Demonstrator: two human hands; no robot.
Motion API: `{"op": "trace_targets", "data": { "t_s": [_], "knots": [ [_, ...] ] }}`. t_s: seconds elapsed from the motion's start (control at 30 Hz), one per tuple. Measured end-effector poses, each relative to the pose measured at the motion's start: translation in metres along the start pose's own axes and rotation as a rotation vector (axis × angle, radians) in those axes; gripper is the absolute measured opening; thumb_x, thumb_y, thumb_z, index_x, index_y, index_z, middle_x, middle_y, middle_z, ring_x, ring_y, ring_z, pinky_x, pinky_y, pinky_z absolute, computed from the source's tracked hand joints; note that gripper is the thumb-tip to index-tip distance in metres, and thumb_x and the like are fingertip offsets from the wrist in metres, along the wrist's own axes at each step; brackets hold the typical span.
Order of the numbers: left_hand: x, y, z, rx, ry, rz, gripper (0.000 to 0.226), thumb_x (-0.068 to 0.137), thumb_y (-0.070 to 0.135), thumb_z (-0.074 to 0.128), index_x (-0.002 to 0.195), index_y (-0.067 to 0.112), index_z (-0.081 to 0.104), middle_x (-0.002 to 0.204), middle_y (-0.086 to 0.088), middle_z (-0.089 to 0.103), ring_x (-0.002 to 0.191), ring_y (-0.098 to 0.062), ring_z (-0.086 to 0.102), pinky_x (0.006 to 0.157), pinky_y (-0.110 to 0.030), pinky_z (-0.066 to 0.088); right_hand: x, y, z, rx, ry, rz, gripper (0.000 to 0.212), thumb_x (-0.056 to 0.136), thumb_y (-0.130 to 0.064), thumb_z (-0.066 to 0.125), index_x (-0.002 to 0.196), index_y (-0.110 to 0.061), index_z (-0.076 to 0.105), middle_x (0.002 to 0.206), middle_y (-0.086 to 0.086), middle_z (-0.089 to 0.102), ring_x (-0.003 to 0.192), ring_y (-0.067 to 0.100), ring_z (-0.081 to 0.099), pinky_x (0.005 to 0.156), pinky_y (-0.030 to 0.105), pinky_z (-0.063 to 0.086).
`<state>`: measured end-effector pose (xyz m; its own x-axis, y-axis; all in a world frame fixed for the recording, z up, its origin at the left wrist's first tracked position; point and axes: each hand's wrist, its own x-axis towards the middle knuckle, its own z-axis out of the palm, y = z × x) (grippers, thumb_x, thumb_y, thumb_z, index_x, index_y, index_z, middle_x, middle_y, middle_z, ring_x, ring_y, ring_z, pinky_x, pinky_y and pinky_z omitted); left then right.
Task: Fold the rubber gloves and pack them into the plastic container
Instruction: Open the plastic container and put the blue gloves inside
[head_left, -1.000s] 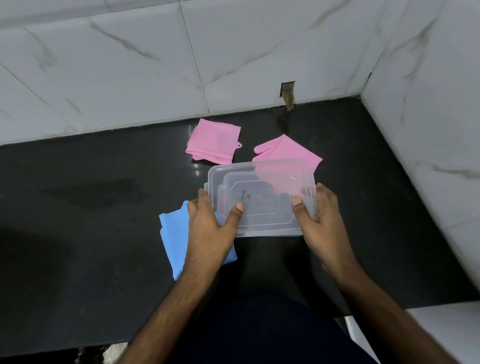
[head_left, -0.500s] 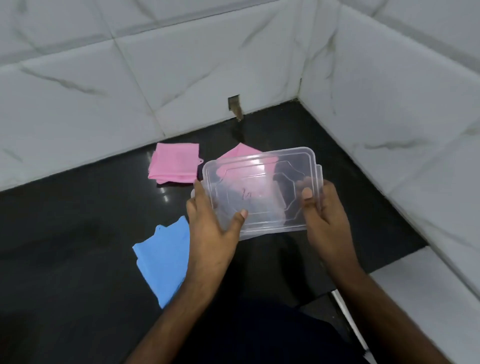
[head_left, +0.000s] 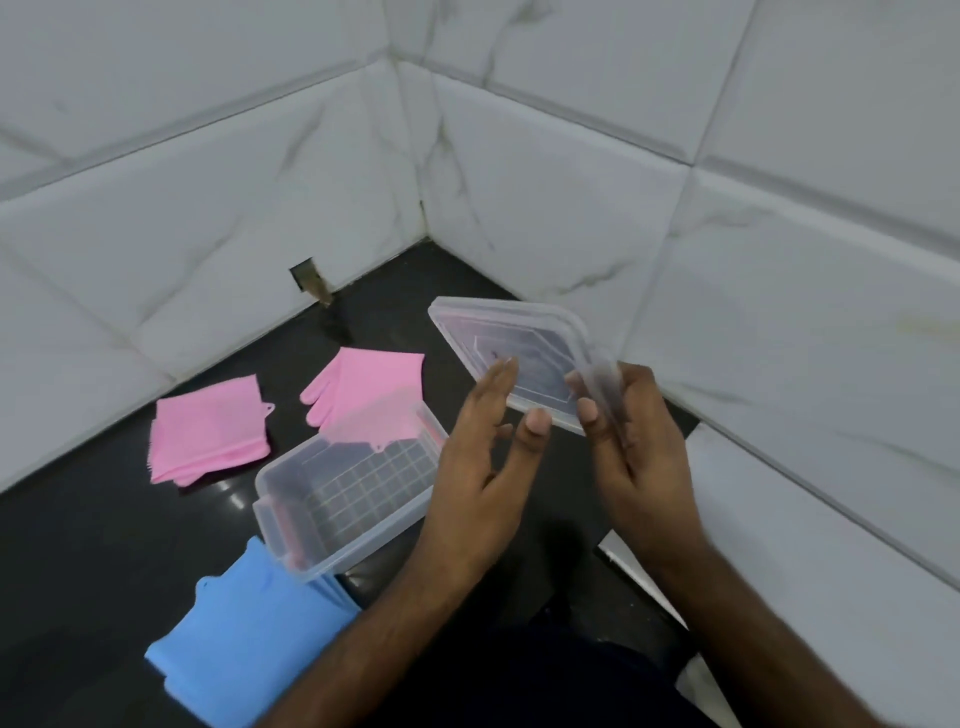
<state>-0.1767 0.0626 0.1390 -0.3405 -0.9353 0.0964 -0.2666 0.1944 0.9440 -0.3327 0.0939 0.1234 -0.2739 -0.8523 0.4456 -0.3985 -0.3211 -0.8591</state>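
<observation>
Now my right hand (head_left: 631, 441) pinches the lid (head_left: 519, 358) by its near edge, tilted, while my left hand (head_left: 480, 467) hangs beside it, fingers spread and empty. I judge I'm unlidding; next, park the lid and fetch a glove. The box (head_left: 332, 545) sits open at eight o'clock from my fingers, pink gloves (head_left: 208, 431) at nine to ten, blue glove (head_left: 244, 644) at seven.

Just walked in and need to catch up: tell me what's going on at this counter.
A person is unpacking a clear plastic container on the black counter. The right hand holds the lid lifted off and tilted; the left hand is open beside it. The container looks empty. One folded pink glove, one flat pink glove and a blue glove lie around it, none packed yet.
</observation>
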Motion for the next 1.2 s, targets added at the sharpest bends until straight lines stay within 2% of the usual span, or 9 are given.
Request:
{"op": "trace_targets", "data": {
  "t_s": [0.1, 0.23, 0.33, 0.43, 0.53, 0.7, 0.8, 0.97, 1.2],
  "knots": [
    [0.0, 0.0, 0.011, -0.209, -0.067, -0.043, 0.089, 0.085, 0.085, 0.045, 0.16, 0.041, 0.027, 0.162, 0.02, 0.039, 0.145, 0.006, 0.039, 0.119, -0.031, 0.039, -0.001, 0.013, -0.009, -0.18, -0.086, -0.08, 0.023, 0.106, -0.026, 0.049, 0.126, -0.037, 0.051, 0.112, -0.017, 0.058, 0.102, 0.01, 0.062, 0.082, 0.02, 0.048],
    [0.006, -0.012, 0.017, -0.424, -0.025, -0.154, 0.096, 0.084, 0.081, 0.051, 0.162, 0.035, 0.017, 0.143, 0.005, 0.064, 0.132, -0.01, 0.061, 0.115, -0.039, 0.044, -0.002, 0.038, -0.017, -0.414, -0.213, -0.102, 0.05, 0.094, -0.001, 0.062, 0.132, -0.033, 0.056, 0.125, -0.015, 0.061, 0.113, 0.013, 0.057, 0.094, 0.039, 0.048],
    [0.013, -0.022, 0.021, -0.376, 0.066, -0.307, 0.087, 0.089, 0.062, 0.057, 0.161, 0.038, 0.014, 0.112, 0.009, 0.078, 0.109, -0.003, 0.072, 0.095, -0.025, 0.057, 0.001, 0.055, -0.02, -0.5, -0.353, -0.065, 0.055, 0.09, 0.002, 0.066, 0.132, -0.033, 0.061, 0.128, -0.017, 0.064, 0.118, 0.015, 0.054, 0.1, 0.043, 0.043],
    [0.02, -0.035, 0.025, -0.293, 0.06, -0.425, 0.065, 0.09, 0.052, 0.061, 0.15, 0.033, 0.043, 0.107, 0.006, 0.077, 0.098, -0.003, 0.075, 0.076, -0.018, 0.059, 0.006, 0.073, -0.019, -0.586, -0.481, -0.085, 0.044, 0.095, -0.01, 0.058, 0.132, -0.033, 0.063, 0.132, -0.013, 0.064, 0.122, 0.014, 0.052, 0.1, 0.036, 0.035],
    [0.026, -0.049, 0.028, -0.189, 0.05, -0.506, 0.043, 0.099, 0.043, 0.061, 0.14, 0.032, 0.052, 0.098, 0.003, 0.078, 0.089, -0.005, 0.076, 0.072, -0.02, 0.055, 0.018, 0.092, -0.015, -0.622, -0.582, -0.11, 0.046, 0.093, -0.011, 0.06, 0.133, -0.035, 0.064, 0.136, -0.016, 0.063, 0.124, 0.012, 0.052, 0.101, 0.034, 0.033],
    [0.034, -0.066, 0.034, -0.108, -0.115, -0.628, 0.037, 0.101, 0.041, 0.062, 0.133, 0.038, 0.046, 0.093, 0.002, 0.08, 0.081, -0.01, 0.077, 0.062, -0.015, 0.052, 0.039, 0.129, -0.008, -0.703, -0.733, -0.205, 0.044, 0.088, -0.011, 0.072, 0.128, -0.03, 0.069, 0.137, -0.01, 0.065, 0.127, 0.018, 0.06, 0.104, 0.044, 0.045],
    [0.041, -0.072, 0.039, -0.081, -0.175, -0.638, 0.028, 0.101, 0.037, 0.064, 0.127, 0.029, 0.054, 0.091, 0.001, 0.081, 0.08, -0.012, 0.078, 0.066, -0.022, 0.055, 0.048, 0.148, -0.003, -0.722, -0.819, -0.199, 0.043, 0.091, -0.016, 0.069, 0.133, -0.029, 0.066, 0.144, -0.009, 0.06, 0.136, 0.017, 0.053, 0.107, 0.04, 0.044],
    [0.053, -0.072, 0.042, -0.09, -0.121, -0.557, 0.013, 0.102, 0.028, 0.064, 0.114, 0.031, 0.062, 0.088, 0.0, 0.079, 0.079, -0.011, 0.078, 0.069, -0.026, 0.06, 0.059, 0.169, 0.003, -0.763, -0.989, -0.135, 0.05, 0.101, -0.02, 0.049, 0.148, -0.036, 0.049, 0.162, -0.014, 0.035, 0.151, 0.01, 0.029, 0.113, 0.033, 0.033],
    [0.053, -0.064, 0.037, 0.061, 0.071, -0.338, 0.018, 0.1, 0.025, 0.067, 0.113, 0.037, 0.064, 0.081, 0.006, 0.076, 0.077, -0.008, 0.073, 0.075, -0.031, 0.06, 0.068, 0.151, 0.009, -0.679, -0.928, -0.144, 0.038, 0.103, -0.023, 0.05, 0.14, -0.028, 0.059, 0.149, -0.007, 0.054, 0.137, 0.015, 0.049, 0.108, 0.038, 0.043]
  ]
}}
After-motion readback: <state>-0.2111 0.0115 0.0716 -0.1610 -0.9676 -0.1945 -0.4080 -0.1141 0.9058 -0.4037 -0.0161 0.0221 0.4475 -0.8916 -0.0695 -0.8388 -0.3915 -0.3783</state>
